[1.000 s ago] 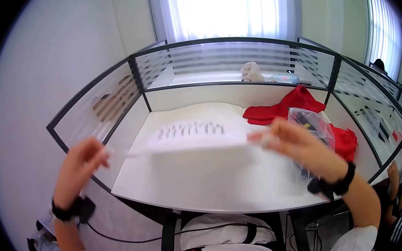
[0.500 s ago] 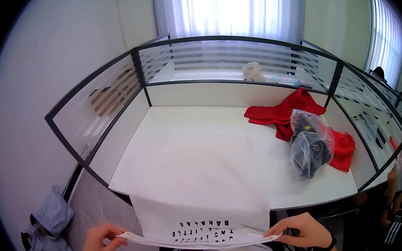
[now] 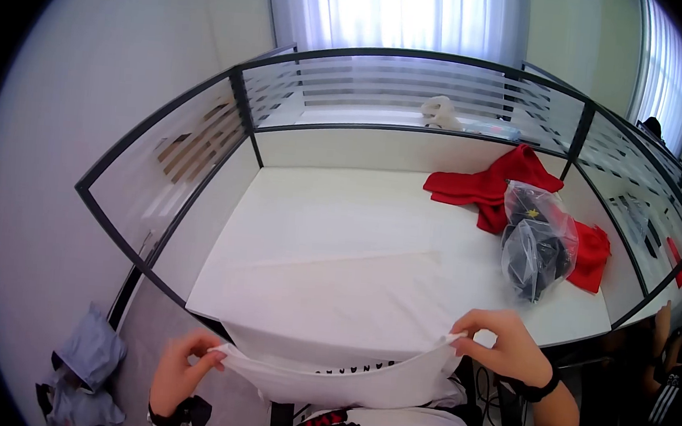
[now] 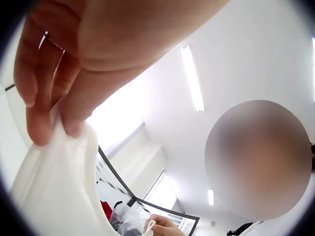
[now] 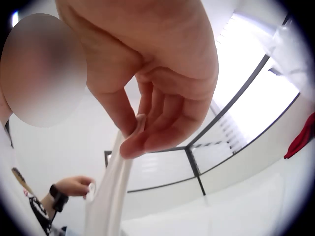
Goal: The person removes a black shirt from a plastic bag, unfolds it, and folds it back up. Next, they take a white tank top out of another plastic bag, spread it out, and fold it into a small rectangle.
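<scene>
A white cloth with black printed lettering (image 3: 348,319) lies partly on the white table and comes over its front edge toward the wearer. Its near edge sags between two raised corners. Thumb and fingers of my left hand (image 3: 180,369) pinch the left corner, bunching the fabric (image 4: 59,182) in the left wrist view. The right corner is pinched by my right hand (image 3: 508,345); in the right wrist view a folded strip of cloth (image 5: 115,182) hangs from thumb and forefinger. Most of the lettering is hidden in the slack; one row reads BANANAS upside down.
Red fabric (image 3: 493,186) lies at the table's back right. A clear plastic bag with dark contents (image 3: 536,254) rests against it. Framed partitions (image 3: 402,157) enclose the back and sides. Blue-grey fabric (image 3: 90,349) sits low at left. Another person's arms (image 3: 664,322) show at far right.
The cloth came down from above the table toward the wearer. Since half a second ago, both hands have risen slightly, its near edge has gone slack, and a fold has formed over the lettering.
</scene>
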Available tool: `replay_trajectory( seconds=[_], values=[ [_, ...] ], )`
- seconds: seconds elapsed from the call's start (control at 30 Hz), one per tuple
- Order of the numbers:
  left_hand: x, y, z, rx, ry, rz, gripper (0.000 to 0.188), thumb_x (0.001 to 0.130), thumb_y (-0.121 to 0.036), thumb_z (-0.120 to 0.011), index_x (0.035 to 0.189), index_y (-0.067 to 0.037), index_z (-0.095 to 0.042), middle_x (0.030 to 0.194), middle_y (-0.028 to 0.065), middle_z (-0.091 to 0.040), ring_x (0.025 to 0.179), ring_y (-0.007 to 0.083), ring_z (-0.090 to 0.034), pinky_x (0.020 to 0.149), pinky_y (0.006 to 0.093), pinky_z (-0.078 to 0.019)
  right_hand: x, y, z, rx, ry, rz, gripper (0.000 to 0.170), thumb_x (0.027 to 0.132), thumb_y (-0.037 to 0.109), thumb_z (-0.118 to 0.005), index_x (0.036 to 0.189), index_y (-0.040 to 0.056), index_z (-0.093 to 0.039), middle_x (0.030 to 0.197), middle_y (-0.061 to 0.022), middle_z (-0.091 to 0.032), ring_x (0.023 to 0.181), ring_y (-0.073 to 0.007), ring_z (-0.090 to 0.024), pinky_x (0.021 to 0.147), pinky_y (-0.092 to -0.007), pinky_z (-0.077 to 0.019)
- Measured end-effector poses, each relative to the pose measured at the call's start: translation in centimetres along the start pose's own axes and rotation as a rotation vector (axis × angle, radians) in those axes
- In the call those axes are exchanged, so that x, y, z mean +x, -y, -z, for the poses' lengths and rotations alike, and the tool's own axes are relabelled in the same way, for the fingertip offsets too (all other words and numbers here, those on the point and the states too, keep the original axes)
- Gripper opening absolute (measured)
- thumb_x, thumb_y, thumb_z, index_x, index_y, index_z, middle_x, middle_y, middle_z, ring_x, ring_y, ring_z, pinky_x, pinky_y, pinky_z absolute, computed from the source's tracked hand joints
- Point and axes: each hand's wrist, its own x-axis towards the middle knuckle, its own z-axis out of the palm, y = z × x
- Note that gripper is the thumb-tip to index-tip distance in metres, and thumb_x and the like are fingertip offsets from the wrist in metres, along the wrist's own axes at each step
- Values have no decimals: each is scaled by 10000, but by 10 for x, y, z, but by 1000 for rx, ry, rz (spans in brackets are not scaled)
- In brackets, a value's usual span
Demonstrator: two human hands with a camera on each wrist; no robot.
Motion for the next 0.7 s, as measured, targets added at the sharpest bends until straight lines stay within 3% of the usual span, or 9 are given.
replay_trajectory(
  seconds=[0.07, 0.2, 0.27, 0.37, 0.47, 0.53, 0.7],
  values=[
    [18, 8, 7, -23, -5, 10, 79, 944, -61, -685, 965, 13, -664, 831, 51, -709, 725, 125, -698, 679, 247, -505, 20, -7, 1, 49, -10, 17, 142, 937, 114, -727, 1015, 5, -678, 737, -41, -690, 692, -109, -679, 618, -256, -464],
    [68, 9, 13, -146, 47, 27, 111, 978, -97, -673, 1000, 8, -644, 835, 38, -684, 729, 92, -643, 652, 240, -488, 71, -29, 5, 261, 15, -119, 173, 984, 164, -690, 1002, -5, -660, 756, -21, -678, 685, -91, -665, 615, -235, -466],
    [99, 18, 10, -70, 109, 4, 141, 985, -135, -676, 995, 3, -648, 841, 32, -683, 737, 95, -633, 674, 248, -488, 96, -56, 2, 331, 59, -199, 191, 989, 179, -680, 1000, -10, -662, 774, -26, -680, 676, -96, -653, 615, -241, -477],
    [145, 35, -3, -36, 196, -4, 181, 996, -180, -664, 997, 1, -658, 855, 16, -679, 770, 105, -607, 732, 260, -493, 123, -92, -7, 248, 44, -310, 200, 998, 183, -658, 1002, -16, -665, 788, -45, -686, 669, -106, -636, 617, -260, -488],
    [182, 65, -19, -91, 263, -9, 188, 994, -183, -664, 998, 5, -659, 879, 12, -673, 809, 105, -597, 770, 257, -492, 134, -125, -21, 68, 36, -290, 195, 1008, 173, -633, 1001, -20, -666, 804, -60, -691, 655, -118, -613, 626, -275, -500],
    [194, 75, -26, -121, 327, 65, 196, 993, -225, -672, 1020, -31, -667, 920, -21, -650, 875, 88, -575, 825, 251, -468, 139, -139, -28, 105, 80, -316, 170, 1023, 151, -605, 1001, -13, -649, 825, -43, -670, 705, -112, -606, 669, -274, -510],
    [206, 82, -32, -177, 328, 25, 177, 998, -216, -670, 1029, -42, -672, 949, -28, -658, 894, 69, -569, 857, 256, -463, 149, -128, -32, 264, 123, -227, 149, 1039, 144, -601, 1035, -3, -629, 855, -15, -636, 755, -88, -584, 705, -260, -509]
  ],
)
